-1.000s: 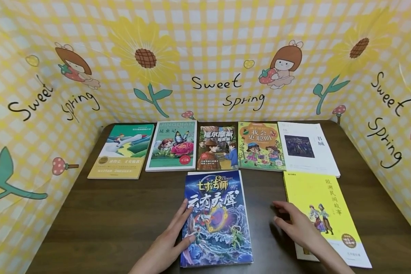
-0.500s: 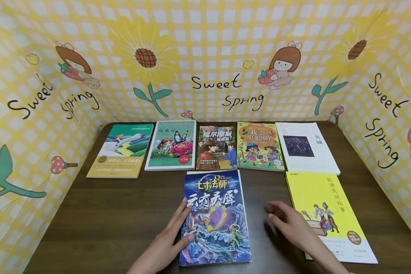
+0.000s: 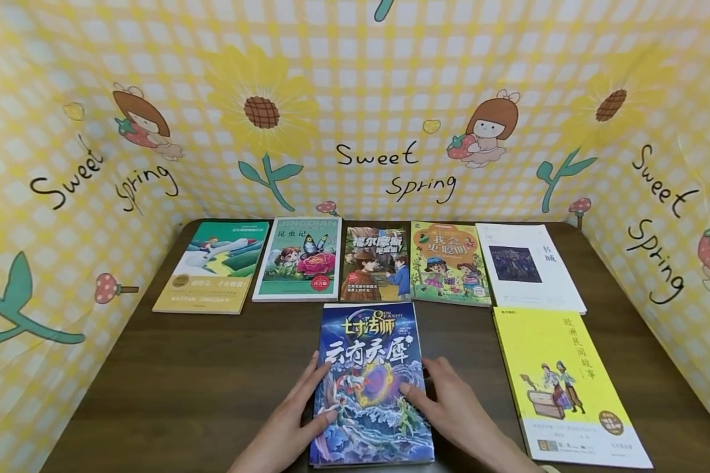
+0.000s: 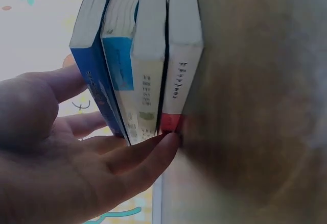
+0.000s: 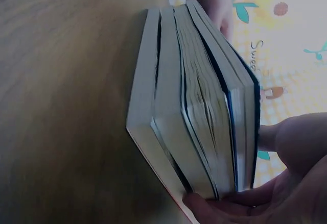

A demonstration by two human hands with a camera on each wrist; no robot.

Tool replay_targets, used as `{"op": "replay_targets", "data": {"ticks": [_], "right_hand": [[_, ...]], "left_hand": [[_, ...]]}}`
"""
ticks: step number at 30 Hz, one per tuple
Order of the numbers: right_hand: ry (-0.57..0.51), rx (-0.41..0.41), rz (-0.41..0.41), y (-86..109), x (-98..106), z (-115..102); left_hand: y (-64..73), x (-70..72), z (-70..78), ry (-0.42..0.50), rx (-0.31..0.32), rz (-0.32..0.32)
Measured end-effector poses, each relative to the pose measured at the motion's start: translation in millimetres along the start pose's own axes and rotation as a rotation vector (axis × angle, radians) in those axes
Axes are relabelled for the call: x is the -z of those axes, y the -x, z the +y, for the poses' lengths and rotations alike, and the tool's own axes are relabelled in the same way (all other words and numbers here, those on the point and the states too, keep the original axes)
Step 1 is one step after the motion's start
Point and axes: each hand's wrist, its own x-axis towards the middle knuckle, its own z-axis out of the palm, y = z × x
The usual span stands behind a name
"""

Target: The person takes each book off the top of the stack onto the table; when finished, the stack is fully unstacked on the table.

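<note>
A stack of several books [image 3: 369, 401] lies near the front of the dark table, a blue fantasy cover with Chinese lettering on top. My left hand [image 3: 292, 414] holds its left side, thumb on the cover and fingers along the spines [image 4: 145, 91], one fingertip reaching the lowest book. On the opposite side my right hand [image 3: 458, 407] holds the stack too, its thumb on the cover and its fingers against the page edges [image 5: 204, 112]. The spines in the left wrist view are blue, white-and-blue, cream, and white with a red end.
A yellow book [image 3: 568, 394] lies right of the stack. Along the back stand-off a row of flat books: a green-and-yellow one [image 3: 213, 269], a butterfly cover [image 3: 298, 259], a detective cover [image 3: 375, 263], an orange-green one [image 3: 449, 263], a white one [image 3: 529, 266]. Checked cloth [image 3: 384, 85] walls the table [image 3: 171, 394].
My right hand has moved left from beside the yellow book to the stack's right side and taken hold of it. The left hand stays at the stack. The head view has tilted slightly.
</note>
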Motion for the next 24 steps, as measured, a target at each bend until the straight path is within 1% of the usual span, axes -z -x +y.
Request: {"op": "replay_targets", "data": {"ticks": [4, 8, 10, 11, 14, 16, 18, 21, 24], "right_hand": [[0.003, 0.031, 0.013, -1.1, -7, -5], [0.018, 0.067, 0.062, -1.0, -12, -5], [0.01, 0.067, 0.07, -1.0, -13, -4], [-0.002, 0.06, 0.068, -1.2, -13, -3], [-0.057, -0.003, 0.035, -2.0, -11, 1], [-0.112, -0.045, 0.007, -2.5, -8, 4], [-0.164, -0.067, -0.008, -2.9, -6, 8], [-0.238, -0.077, -0.029, -3.0, -2, 13], [-0.287, -0.116, -0.044, -2.0, 2, 18]], "left_hand": [[1.4, 5.2, -0.3, 0.007, 0.025, 0.013], [2.2, 8.6, -1.1, -0.001, 0.013, 0.026], [2.3, 8.9, -0.8, -0.012, 0.004, 0.033], [2.4, 8.6, -0.3, -0.02, 0.004, 0.033], [2.4, 7.2, 2.1, -0.049, 0.024, 0.016], [2.5, 6.2, 3.6, -0.064, 0.036, 0.004], [2.8, 5.2, 4.6, -0.08, 0.043, 0.001], [3.7, 3.4, 5.1, -0.083, 0.028, 0.008], [5.2, 0.5, 4.3, -0.07, 0.017, -0.005]]}}
